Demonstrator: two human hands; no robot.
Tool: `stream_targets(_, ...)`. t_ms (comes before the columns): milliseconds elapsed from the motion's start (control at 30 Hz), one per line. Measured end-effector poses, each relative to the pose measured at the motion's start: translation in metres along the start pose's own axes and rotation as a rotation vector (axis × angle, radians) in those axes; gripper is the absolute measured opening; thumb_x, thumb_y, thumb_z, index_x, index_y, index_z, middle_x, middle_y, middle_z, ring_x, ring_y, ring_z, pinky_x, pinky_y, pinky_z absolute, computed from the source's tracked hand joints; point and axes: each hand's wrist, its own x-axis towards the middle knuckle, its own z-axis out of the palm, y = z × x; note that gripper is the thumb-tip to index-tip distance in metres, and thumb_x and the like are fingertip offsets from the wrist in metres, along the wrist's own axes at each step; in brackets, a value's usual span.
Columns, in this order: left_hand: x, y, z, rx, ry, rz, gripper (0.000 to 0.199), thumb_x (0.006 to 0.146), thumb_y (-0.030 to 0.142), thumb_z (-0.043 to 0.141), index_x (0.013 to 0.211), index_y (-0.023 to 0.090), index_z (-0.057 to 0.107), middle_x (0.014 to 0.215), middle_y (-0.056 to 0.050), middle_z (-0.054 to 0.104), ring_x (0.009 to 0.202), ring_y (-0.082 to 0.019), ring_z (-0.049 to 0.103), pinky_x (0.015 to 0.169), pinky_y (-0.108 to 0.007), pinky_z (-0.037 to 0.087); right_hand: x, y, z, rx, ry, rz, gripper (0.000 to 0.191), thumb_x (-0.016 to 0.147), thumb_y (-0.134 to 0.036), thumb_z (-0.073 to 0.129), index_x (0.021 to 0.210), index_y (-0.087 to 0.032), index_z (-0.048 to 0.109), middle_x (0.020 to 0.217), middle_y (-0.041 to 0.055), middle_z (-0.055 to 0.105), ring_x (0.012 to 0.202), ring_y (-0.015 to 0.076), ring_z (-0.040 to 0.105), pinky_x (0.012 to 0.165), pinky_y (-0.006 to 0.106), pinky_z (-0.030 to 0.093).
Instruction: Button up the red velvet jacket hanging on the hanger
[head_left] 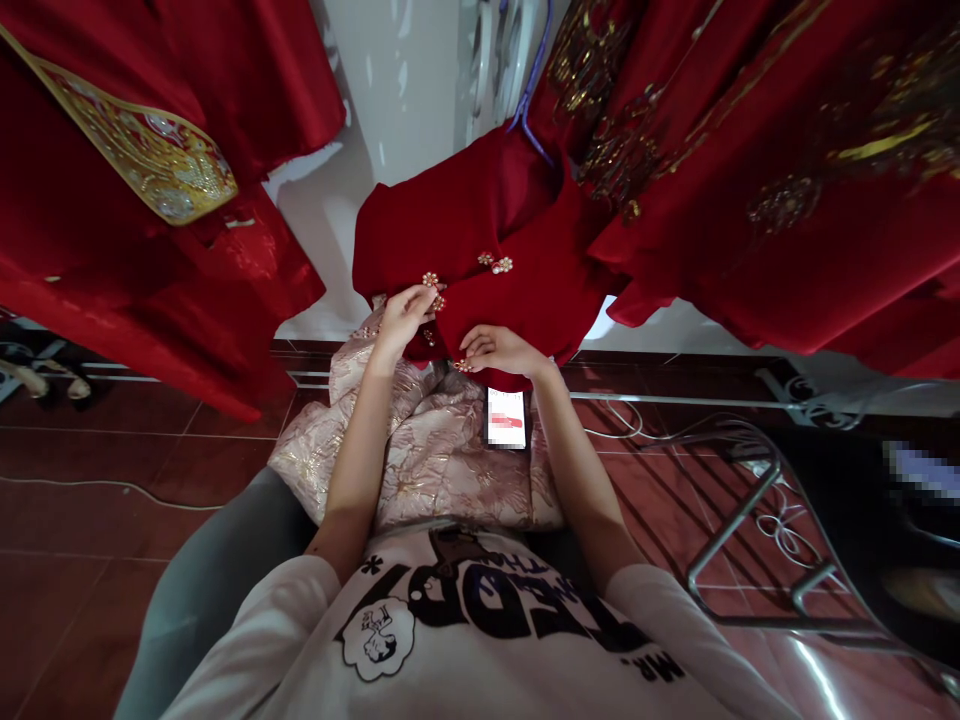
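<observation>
A red garment (465, 230) hangs from a purple hanger (531, 100), with flower-shaped clasps (495, 263) on its front. At its left part, my left hand (407, 312) pinches a flower-shaped clasp (430, 280) between thumb and fingers. My right hand (499, 350) is lower and to the right, its fingers bent around another small clasp (463, 366) at the garment's lower edge. Beneath both hands, a pink and gold brocade cloth (442, 450) lies across my lap, and a lit phone (506, 420) rests on it.
Red embroidered garments hang at the left (135, 230) and right (750, 220). A black-seated metal chair (832, 500) stands at the right. White cables (787, 530) lie on the red tiled floor (75, 510). A white wall (412, 90) is behind.
</observation>
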Motion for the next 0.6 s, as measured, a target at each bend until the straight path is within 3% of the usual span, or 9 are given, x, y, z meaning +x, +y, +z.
stream_targets(167, 0.004, 0.003, 0.010, -0.016, 0.171, -0.105, 0.005, 0.099, 0.020, 0.067, 0.100, 0.017, 0.064, 0.092, -0.003, 0.076, 0.090, -0.016, 0.075, 0.074, -0.022, 0.061, -0.002, -0.004, 0.002, -0.018, -0.008, 0.025, 0.027, 0.068, -0.005, 0.074, 0.089, -0.017, 0.063, 0.076, -0.0010, 0.066, 0.074, 0.0123, 0.065, 0.073, 0.027, 0.059)
stream_targets(333, 0.006, 0.009, 0.019, -0.139, 0.188, -0.193, 0.012, 0.102, 0.014, 0.060, 0.094, 0.020, 0.053, 0.065, 0.007, 0.059, 0.053, -0.009, 0.062, 0.058, -0.021, 0.058, -0.006, -0.010, -0.003, -0.013, -0.023, 0.037, 0.031, 0.064, -0.006, 0.075, 0.089, -0.018, 0.062, 0.078, -0.0006, 0.066, 0.076, 0.0128, 0.064, 0.076, 0.028, 0.057)
stream_targets(433, 0.005, 0.008, 0.017, -0.113, 0.176, -0.169, 0.014, 0.102, 0.014, 0.060, 0.091, 0.020, 0.056, 0.064, 0.006, 0.059, 0.054, -0.010, 0.062, 0.056, -0.021, 0.057, -0.011, -0.012, -0.009, -0.010, -0.026, 0.044, 0.032, 0.062, -0.008, 0.075, 0.090, -0.018, 0.062, 0.078, -0.0009, 0.066, 0.076, 0.0127, 0.065, 0.075, 0.027, 0.057)
stream_targets(500, 0.003, 0.010, 0.015, -0.041, 0.090, -0.108, 0.020, 0.102, 0.019, 0.063, 0.082, 0.019, 0.060, 0.067, 0.003, 0.062, 0.060, -0.012, 0.064, 0.059, -0.022, 0.058, -0.014, -0.013, -0.013, -0.016, -0.052, 0.061, 0.032, 0.062, -0.011, 0.076, 0.090, -0.018, 0.062, 0.077, -0.0013, 0.067, 0.074, 0.0122, 0.065, 0.073, 0.027, 0.056)
stream_targets(600, 0.002, 0.017, 0.020, 0.114, -0.056, 0.162, 0.022, 0.102, 0.021, 0.065, 0.080, 0.019, 0.066, 0.081, -0.002, 0.071, 0.078, -0.014, 0.070, 0.076, -0.025, 0.061, -0.018, -0.013, -0.018, -0.031, -0.106, 0.109, 0.033, 0.062, -0.014, 0.080, 0.090, -0.018, 0.063, 0.077, -0.0004, 0.069, 0.072, 0.0127, 0.066, 0.072, 0.027, 0.056)
